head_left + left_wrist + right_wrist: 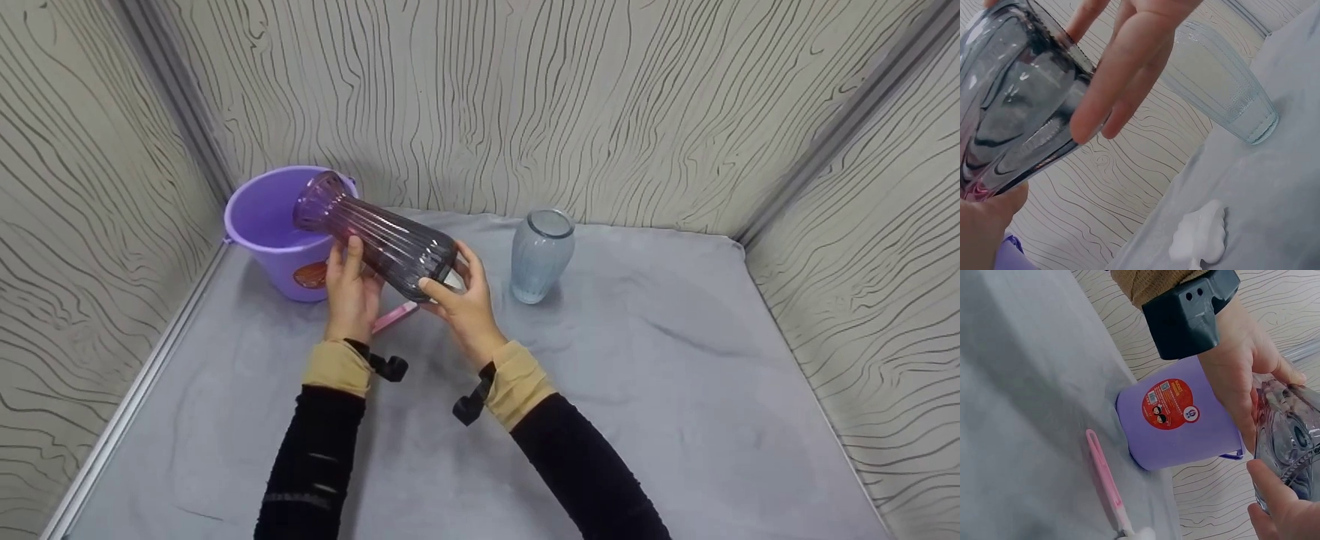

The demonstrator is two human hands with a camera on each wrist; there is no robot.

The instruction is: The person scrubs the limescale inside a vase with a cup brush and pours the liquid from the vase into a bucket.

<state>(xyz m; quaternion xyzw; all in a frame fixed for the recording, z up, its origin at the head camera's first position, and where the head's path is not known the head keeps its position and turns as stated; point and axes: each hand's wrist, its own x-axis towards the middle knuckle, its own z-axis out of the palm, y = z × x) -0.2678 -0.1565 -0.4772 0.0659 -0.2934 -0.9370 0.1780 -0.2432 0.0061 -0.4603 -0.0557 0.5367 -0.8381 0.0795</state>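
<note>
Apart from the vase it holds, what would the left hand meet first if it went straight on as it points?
Probably the purple bucket, near its right edge; depth is unclear, so the left hand might reach the wall.

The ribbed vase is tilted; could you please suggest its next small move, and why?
Probably tip the ribbed vase slightly further, raising its base with the right hand: its mouth appears over the purple bucket, and the left hand supports its side.

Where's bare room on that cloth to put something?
Most room: right of the blue vase, toward the right wall. Smaller patch: between left sleeve and left wall. Crowded: between bucket and blue vase, where left hand and right hand hold a purple vase over a pink-handled tool.
</note>
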